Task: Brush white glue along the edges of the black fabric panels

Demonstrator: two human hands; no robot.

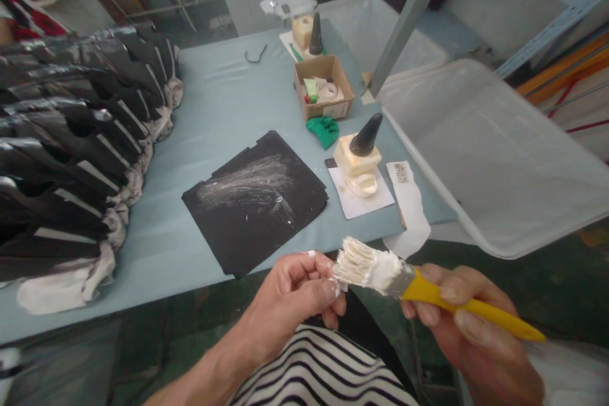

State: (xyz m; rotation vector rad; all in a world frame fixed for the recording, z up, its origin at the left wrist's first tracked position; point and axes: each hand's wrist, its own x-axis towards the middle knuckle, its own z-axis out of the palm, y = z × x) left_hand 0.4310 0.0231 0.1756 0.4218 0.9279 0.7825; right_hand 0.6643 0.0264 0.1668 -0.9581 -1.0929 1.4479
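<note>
My right hand (pixel 476 323) is closed around the yellow handle of a paintbrush (pixel 428 288). Its bristles, clotted with white paste, point left and reach my left hand's fingertips. My left hand (pixel 304 292) has its fingers curled together, with white paste on the thumb and fingers; a small whitish bit shows at the fingertips, too small to name. Beyond both hands, a black sheet (pixel 252 203) with white smears lies on the blue-green table (pixel 214 101). To its right, a cream block container (pixel 356 158) with a black cone on top stands on a white card (pixel 366 203).
Rows of black pieces with whitish edges (pixel 71 139) fill the table's left side. A cardboard box (pixel 323 85) and a green cloth (pixel 323 132) lie farther back. Translucent bins (pixel 504 158) and a metal post (pixel 409 19) stand right. A person's red-patterned clothing (pixel 33 16) shows far left.
</note>
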